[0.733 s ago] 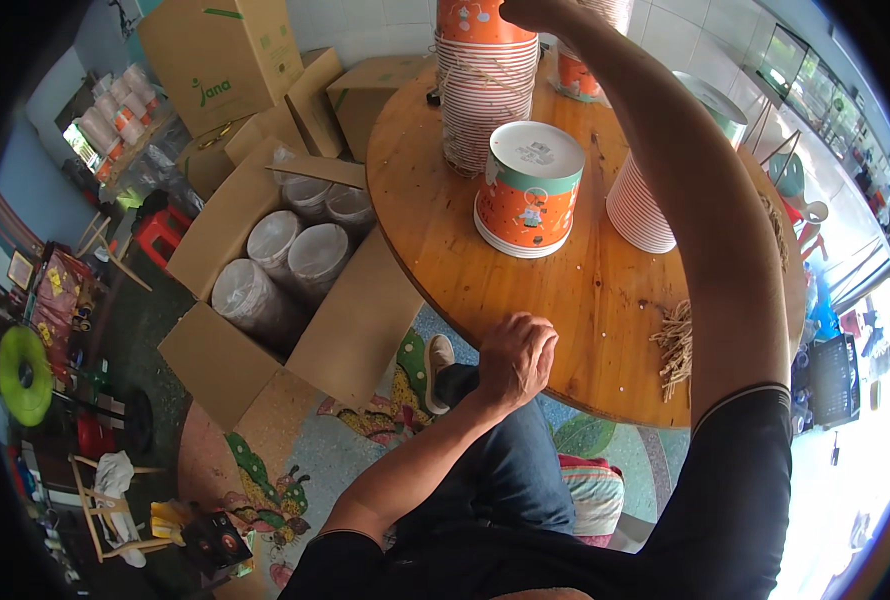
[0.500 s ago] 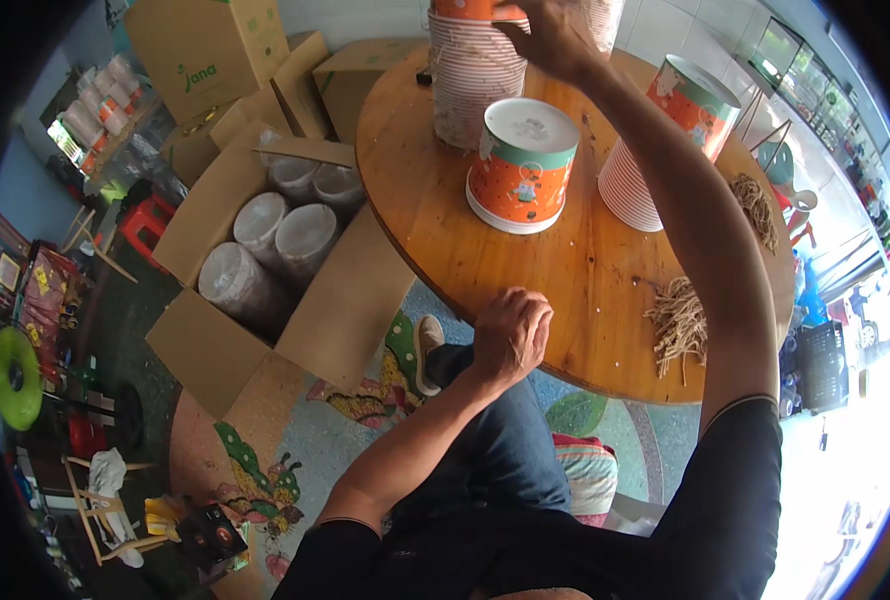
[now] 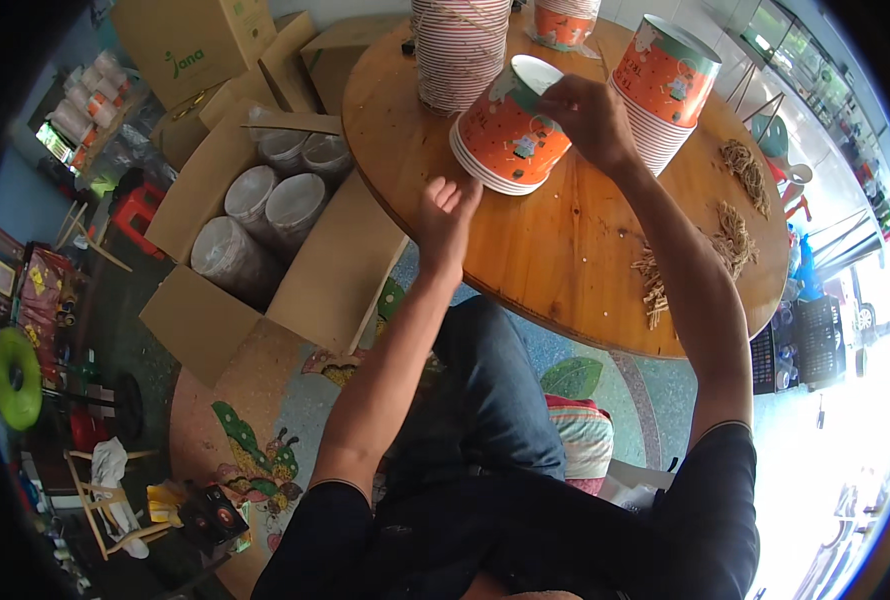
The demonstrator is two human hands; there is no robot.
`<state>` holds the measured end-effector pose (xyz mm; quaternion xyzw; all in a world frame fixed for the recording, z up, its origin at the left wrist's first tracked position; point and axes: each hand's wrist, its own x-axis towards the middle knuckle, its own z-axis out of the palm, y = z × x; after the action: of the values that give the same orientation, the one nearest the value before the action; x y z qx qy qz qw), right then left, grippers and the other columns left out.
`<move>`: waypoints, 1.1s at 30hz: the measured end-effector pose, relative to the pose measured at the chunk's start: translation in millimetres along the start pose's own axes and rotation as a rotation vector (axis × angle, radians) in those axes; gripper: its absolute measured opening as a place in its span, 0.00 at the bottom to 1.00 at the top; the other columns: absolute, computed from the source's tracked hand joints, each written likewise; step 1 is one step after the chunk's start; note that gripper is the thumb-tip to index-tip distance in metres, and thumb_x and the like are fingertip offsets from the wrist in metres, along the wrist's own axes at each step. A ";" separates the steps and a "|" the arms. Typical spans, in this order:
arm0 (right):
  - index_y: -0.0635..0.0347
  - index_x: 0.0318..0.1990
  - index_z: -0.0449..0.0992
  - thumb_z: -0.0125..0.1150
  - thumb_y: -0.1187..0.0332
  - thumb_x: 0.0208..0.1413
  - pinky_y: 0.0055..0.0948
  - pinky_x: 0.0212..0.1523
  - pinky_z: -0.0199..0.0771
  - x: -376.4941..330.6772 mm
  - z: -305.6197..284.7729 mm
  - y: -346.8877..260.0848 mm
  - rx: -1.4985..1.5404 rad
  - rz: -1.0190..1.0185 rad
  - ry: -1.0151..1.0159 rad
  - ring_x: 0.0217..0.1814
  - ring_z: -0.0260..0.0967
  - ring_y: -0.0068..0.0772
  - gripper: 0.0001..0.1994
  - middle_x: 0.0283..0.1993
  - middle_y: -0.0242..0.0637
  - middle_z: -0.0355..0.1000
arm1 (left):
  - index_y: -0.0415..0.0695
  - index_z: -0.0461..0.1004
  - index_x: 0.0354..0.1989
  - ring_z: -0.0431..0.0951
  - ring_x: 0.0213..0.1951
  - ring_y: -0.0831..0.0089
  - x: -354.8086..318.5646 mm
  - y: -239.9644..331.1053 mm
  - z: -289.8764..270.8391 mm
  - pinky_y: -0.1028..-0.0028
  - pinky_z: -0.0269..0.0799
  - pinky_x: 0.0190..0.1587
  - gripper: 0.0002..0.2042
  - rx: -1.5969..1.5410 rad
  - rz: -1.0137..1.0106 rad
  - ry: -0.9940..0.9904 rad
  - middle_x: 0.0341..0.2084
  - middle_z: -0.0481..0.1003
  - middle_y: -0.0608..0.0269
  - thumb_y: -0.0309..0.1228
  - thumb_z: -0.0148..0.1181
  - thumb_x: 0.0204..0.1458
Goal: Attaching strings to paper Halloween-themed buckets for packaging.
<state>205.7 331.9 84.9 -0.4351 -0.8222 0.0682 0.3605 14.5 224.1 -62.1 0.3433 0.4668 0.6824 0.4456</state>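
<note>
An orange-and-green paper bucket (image 3: 513, 135) stands upside down near the table's left edge, tilted, with more than one white rim at its bottom. Against its upper right side, near the pale base, my right hand (image 3: 593, 122) has its fingers closed on it. My left hand (image 3: 448, 215) is at the bucket's lower left, fingers apart and thumb close to the rims. Whether the thumb touches them I cannot tell. Behind stands a tall stack of nested paper buckets (image 3: 460, 55). To the right is another upside-down stack, topped by an orange bucket (image 3: 667, 75).
Bundles of brown twine (image 3: 743, 178) lie on the right of the round wooden table (image 3: 555, 260). An open cardboard box (image 3: 325, 270) holding several wrapped bucket stacks (image 3: 295, 205) is on the floor at left. More cartons (image 3: 200, 50) are behind it.
My right hand came back from the tall stack's top to the near bucket, where more rims now show. My left hand rose from the table edge toward it, and its fingers spread.
</note>
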 end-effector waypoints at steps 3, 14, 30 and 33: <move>0.67 0.41 0.82 0.71 0.66 0.59 0.28 0.41 0.77 -15.8 -8.7 -1.1 0.176 0.072 0.029 0.37 0.77 0.21 0.11 0.36 0.38 0.83 | 0.35 0.73 0.56 0.76 0.56 0.71 16.2 19.3 -7.1 0.64 0.71 0.62 0.23 -0.222 -0.049 -0.166 0.54 0.77 0.58 0.40 0.68 0.62; 0.71 0.42 0.81 0.69 0.69 0.61 0.26 0.42 0.80 -77.5 -39.0 -9.6 0.604 0.272 0.127 0.37 0.80 0.22 0.11 0.37 0.41 0.84 | 0.39 0.77 0.47 0.83 0.42 0.74 1.2 33.7 0.0 0.71 0.81 0.50 0.12 -0.214 -0.006 -0.212 0.42 0.82 0.61 0.34 0.66 0.63; 0.65 0.45 0.84 0.65 0.61 0.65 0.27 0.45 0.73 -164.3 -200.4 22.9 0.443 0.138 0.697 0.42 0.74 0.18 0.14 0.39 0.32 0.82 | 0.35 0.72 0.55 0.80 0.52 0.67 6.7 36.7 16.3 0.66 0.79 0.55 0.13 -0.346 -0.007 -0.246 0.51 0.78 0.54 0.27 0.58 0.66; 0.64 0.48 0.82 0.61 0.62 0.69 0.19 0.40 0.70 -196.2 -233.3 31.3 0.930 0.222 0.822 0.39 0.74 0.20 0.13 0.37 0.29 0.79 | 0.37 0.72 0.57 0.79 0.56 0.63 51.3 0.2 -30.8 0.57 0.77 0.61 0.13 -0.386 -0.217 -0.202 0.55 0.76 0.53 0.26 0.57 0.67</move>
<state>449.7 154.0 137.5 -0.3063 -0.4509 0.2826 0.7893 -31.6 261.5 -69.3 0.2662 0.3150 0.6692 0.6182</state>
